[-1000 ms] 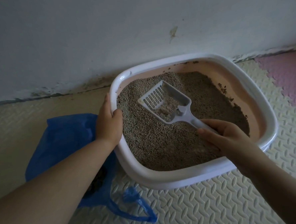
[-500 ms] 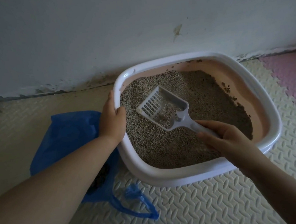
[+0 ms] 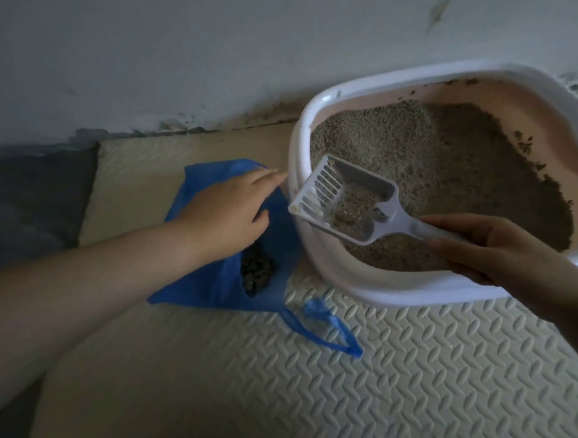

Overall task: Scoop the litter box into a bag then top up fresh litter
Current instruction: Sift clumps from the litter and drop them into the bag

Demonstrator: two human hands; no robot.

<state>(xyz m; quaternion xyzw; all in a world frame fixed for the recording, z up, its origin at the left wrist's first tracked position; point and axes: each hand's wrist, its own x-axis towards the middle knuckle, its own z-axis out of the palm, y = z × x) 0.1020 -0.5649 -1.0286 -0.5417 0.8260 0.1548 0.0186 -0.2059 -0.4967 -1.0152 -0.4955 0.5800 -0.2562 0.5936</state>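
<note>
Hands apart: left hand lies loose-fingered on the blue bag; right hand grips the scoop, litter-laden, over the left rim of the litter box.

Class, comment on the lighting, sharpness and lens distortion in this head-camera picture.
Head view: dim, flat, bluish light with no harsh glare; motion blur softens the left hand; the scoop and the litter box rim look sharper; the wide lens stretches both forearms toward the corners.

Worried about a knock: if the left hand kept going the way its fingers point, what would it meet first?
Probably the white outer wall of the litter box; the left hand, over the blue bag, points at it. Depth is unclear.
</note>
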